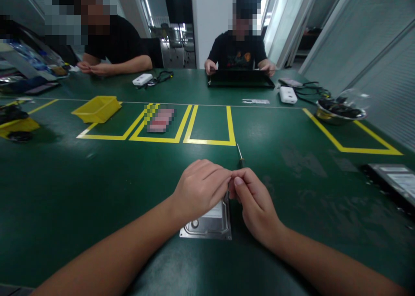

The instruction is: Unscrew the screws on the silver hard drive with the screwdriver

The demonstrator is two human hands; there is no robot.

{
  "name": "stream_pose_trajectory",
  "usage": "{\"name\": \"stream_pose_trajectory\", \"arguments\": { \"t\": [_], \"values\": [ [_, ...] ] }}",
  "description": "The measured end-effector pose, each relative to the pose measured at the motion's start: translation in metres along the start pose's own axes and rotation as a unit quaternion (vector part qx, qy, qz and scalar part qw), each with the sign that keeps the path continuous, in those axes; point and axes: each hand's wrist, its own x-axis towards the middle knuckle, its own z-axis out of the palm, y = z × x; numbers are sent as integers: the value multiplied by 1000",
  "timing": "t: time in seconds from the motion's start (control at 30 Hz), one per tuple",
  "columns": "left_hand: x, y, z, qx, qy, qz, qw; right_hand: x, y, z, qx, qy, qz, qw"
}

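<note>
A hard drive (210, 224) lies flat on the green table (97, 201), directly in front of the person and partly covered, in this view, by the left hand (202, 185). The left hand is half closed, knuckles uppermost and fingers folded together toward the right; its thumb is hidden. The right hand (256, 203) meets it from the other side, thumb bent against the forefinger in a closed pinch. The fingertips come together above the drive's right edge, probably so that each hand steadies the other; whether anything small is held between them cannot be told, nor whether the left hand rests on the drive. The drive's flat seating presumably keeps it stable, label side up. Its near short edge faces the person squarely, and its long axis appears to run straight away across the table, although the far end is concealed. Just beyond the right hand, a screwdriver (240, 156) points its shaft away and slightly leftward, toward a corner of the yellow tape (209, 142); its handle passes behind the fingers, so contact is uncertain, but its position suggests a tool kept within easy reach. A metal bowl (337, 120) stands well apart, at far right.
</note>
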Motion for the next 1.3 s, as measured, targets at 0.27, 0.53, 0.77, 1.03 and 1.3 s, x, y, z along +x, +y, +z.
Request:
{"name": "stream_pose_trajectory", "arguments": {
  "t": [0.27,0.53,0.77,1.03,1.3],
  "values": [
    [-4,-11,-4,73,5,59,996,-4,-1,1,-103,-17,-77,992],
    [-2,-12,-4,68,-28,-13,997,-2,-3,-4,-266,-3,-190,945],
    [-1,-11,-3,-23,-20,-94,995,-3,-1,-4,-339,-35,-328,881],
    [6,-12,-5,-101,3,-174,979,-7,-10,-4,-412,-118,-405,808],
    [10,-16,-4,-137,-32,-193,971,-10,-9,4,-426,-198,-420,777]
  ]
}}
